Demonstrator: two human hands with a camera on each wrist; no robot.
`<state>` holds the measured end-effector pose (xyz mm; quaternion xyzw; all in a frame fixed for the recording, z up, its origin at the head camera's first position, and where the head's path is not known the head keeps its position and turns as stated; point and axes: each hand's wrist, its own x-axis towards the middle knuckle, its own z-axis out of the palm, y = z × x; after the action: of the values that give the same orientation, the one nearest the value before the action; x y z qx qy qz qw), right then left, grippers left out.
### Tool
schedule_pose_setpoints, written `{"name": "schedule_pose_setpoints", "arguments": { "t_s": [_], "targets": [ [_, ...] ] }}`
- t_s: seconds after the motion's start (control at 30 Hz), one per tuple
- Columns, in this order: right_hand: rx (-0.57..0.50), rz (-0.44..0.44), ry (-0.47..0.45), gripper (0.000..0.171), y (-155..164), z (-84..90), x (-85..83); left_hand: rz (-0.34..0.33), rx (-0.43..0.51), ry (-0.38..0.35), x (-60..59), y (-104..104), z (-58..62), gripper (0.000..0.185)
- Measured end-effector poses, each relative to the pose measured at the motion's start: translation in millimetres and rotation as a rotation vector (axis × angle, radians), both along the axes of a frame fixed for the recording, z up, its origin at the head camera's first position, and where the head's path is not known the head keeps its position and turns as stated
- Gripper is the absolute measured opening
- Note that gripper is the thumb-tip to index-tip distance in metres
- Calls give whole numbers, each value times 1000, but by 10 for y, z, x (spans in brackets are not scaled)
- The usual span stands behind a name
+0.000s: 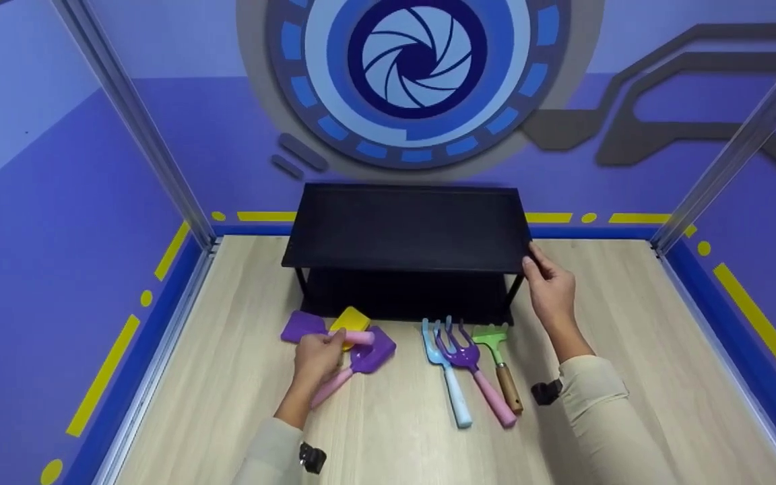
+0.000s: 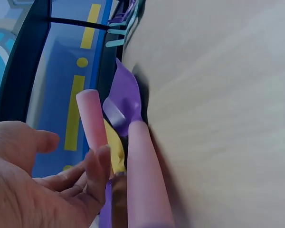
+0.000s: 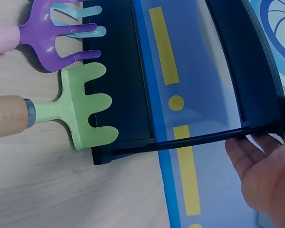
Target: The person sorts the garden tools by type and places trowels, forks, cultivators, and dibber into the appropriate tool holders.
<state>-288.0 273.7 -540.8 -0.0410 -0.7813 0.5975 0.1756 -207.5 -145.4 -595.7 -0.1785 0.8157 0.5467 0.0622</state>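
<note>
My left hand (image 1: 318, 357) holds a purple spade (image 1: 302, 326) by its pink handle (image 2: 91, 118); in the left wrist view the thumb stands off from the handle. Beneath it lie a yellow spade (image 1: 351, 319) and a second purple spade (image 1: 376, 350), also pink-handled. At the right end of a black two-tier shelf (image 1: 408, 225), my right hand (image 1: 553, 289) grips the corner of the top board, its fingers partly hidden behind the edge in the right wrist view.
Right of the spades lie a light blue fork (image 1: 457, 397), a purple fork (image 1: 489, 396) with a pink handle, and a green rake (image 3: 85, 109) with a wooden handle. Their tines reach the shelf's front edge. Blue-purple panels (image 1: 186, 135) enclose the wooden tabletop (image 1: 226, 377).
</note>
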Motion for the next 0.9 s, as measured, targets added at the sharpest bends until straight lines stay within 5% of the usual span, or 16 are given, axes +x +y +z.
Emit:
{"name": "schedule_pose_setpoints", "arguments": {
  "t_s": [0.2,0.43,0.67,0.9],
  "targets": [
    [-24,-18,7,41,-30,-49,17,33,413,-138,-60,51,-65,48],
    [-63,-27,-2,42,-61,-39,25,150,659,-235,-130,153,-115,48],
    [-58,-16,-8,43,-196,224,202,251,756,-179,-152,237,-132,56],
    [-84,-25,10,42,-178,183,167,276,772,-111,-185,242,-162,51]
  ]
}}
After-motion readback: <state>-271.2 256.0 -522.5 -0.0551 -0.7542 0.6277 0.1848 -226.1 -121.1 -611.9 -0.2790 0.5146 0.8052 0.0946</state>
